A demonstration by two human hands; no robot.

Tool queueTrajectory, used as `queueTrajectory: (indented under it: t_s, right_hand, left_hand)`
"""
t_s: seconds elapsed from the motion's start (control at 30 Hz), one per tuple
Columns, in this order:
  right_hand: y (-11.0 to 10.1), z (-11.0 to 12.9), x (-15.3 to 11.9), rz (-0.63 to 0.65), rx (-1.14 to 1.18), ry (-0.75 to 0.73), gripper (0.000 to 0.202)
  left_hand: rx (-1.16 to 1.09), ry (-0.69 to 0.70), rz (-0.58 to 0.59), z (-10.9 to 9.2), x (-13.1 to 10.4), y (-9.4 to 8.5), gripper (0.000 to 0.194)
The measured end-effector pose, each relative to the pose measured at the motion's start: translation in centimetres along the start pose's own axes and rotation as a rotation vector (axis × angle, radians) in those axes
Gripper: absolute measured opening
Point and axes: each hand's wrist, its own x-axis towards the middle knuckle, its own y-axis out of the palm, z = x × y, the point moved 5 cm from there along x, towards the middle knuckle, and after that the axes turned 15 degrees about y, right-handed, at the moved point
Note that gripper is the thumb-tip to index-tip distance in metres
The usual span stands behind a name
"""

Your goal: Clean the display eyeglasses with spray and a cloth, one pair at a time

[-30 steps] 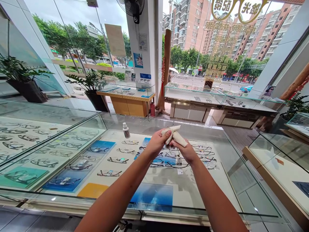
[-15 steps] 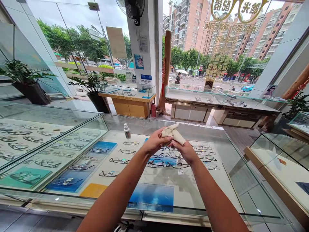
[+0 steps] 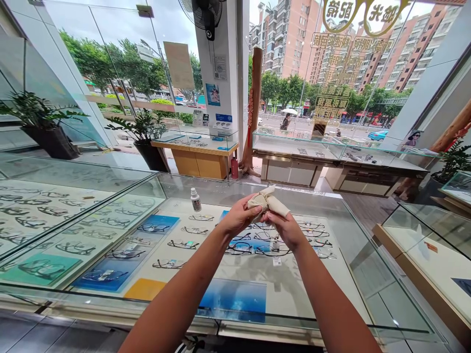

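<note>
Both my hands are raised over the glass display case, close together on a beige cloth. My left hand pinches the cloth's left part between thumb and fingers. Against its right part, the fingers of my right hand are closed. A thin dark curved line, perhaps the rim of a pair of glasses, shows in the folds; the rest is hidden by cloth and fingers. Left of my hands, a small white bottle with a dark label stands upright on the case.
Inside the case lie rows of eyeglasses, blue panels and an orange panel. A second glass case stands at the right. Farther back are potted plants, a red fire extinguisher and a wooden post.
The cloth's right part has shifted slightly to the right and spread wider, with my right hand moving along. My left hand keeps its pinch. The whole view has shifted a little.
</note>
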Motion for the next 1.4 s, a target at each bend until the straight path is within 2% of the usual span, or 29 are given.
queueTrajectory:
  t_s: [0.17, 0.3, 0.43, 0.53, 0.6, 0.77, 0.87, 1.0, 1.13, 1.27, 1.4]
  right_hand:
    - [0.5, 0.1, 0.0, 0.023, -0.132, -0.009, 0.029]
    - [1.1, 0.3, -0.1, 0.059, -0.196, -0.040, 0.026]
    - [0.8, 0.5, -0.2, 0.063, -0.134, -0.031, 0.028]
    - [0.3, 0.6, -0.2, 0.016, -0.027, -0.023, 0.028]
    - [0.1, 0.5, -0.2, -0.012, 0.000, -0.008, 0.029]
    - [0.7, 0.2, -0.1, 0.015, -0.094, 0.007, 0.031]
    - [1.1, 0.2, -0.1, 0.030, -0.117, 0.002, 0.029]
    - [0.6, 0.6, -0.2, -0.023, 0.011, 0.012, 0.028]
    - [-0.8, 1.9, -0.6, -0.071, 0.173, 0.010, 0.026]
    - [-2.0, 3.5, -1.2, -0.159, 0.207, -0.105, 0.021]
    - [-2.6, 4.3, -1.6, -0.256, 0.158, -0.201, 0.019]
  left_hand:
    - [0.043, 0.071, -0.087, 0.8, 0.1, 0.2, 0.053]
    - [0.071, 0.116, -0.171, 1.1, 0.3, 0.0, 0.054]
    - [0.027, 0.042, -0.101, 0.8, 0.3, -0.1, 0.055]
    - [-0.028, -0.029, -0.034, 0.3, 0.0, 0.2, 0.058]
    - [-0.028, -0.025, -0.033, 0.3, -0.1, 0.4, 0.062]
    - [0.046, 0.096, -0.189, 1.1, 0.0, 0.5, 0.051]
    - [0.050, 0.114, -0.260, 1.7, 0.1, 0.1, 0.054]
    - [-0.046, 0.048, -0.208, 2.1, 0.5, -0.2, 0.054]
    - [-0.151, 0.043, -0.246, 1.9, 1.0, -0.8, 0.046]
    - [-0.193, -0.014, -0.279, 2.4, 1.1, -1.2, 0.041]
    - [-0.201, -0.088, -0.243, 3.1, 0.6, -0.9, 0.040]
